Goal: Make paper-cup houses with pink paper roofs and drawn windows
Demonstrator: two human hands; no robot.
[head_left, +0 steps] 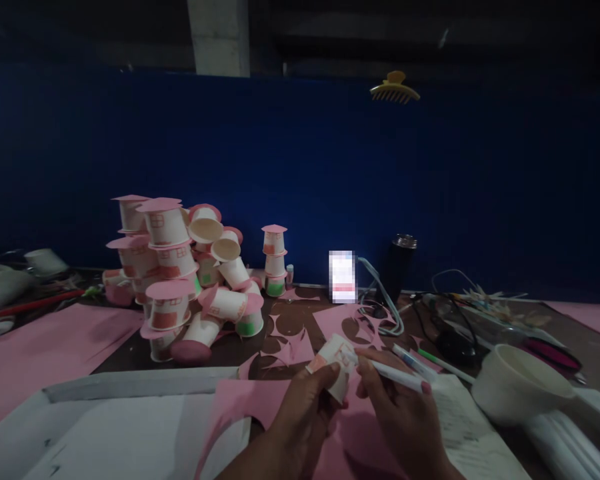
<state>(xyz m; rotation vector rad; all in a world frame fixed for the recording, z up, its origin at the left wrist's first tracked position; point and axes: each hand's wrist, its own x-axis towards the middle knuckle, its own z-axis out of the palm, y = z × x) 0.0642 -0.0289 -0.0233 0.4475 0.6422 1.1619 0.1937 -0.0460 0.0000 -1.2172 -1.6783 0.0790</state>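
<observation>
My left hand (307, 410) is closed around a small white paper cup (334, 350), tilted, with an orange-red drawing on its side. Between the fingers of my right hand (397, 417) is a white marker (395, 375), its tip end against or very near the cup wall. Under both hands lies a pink paper sheet (360, 433) with a curved cut edge. Beyond them are pink paper offcuts (293, 350) with round holes.
Left of centre, paper cups with pink discs (167, 223) are stacked and tumbled. A smaller cup tower (274, 243) stands behind. At front left is a white box tray (145, 433). Rightward are a black flask (400, 267), a lit phone (342, 277), cables and a white bowl (520, 393).
</observation>
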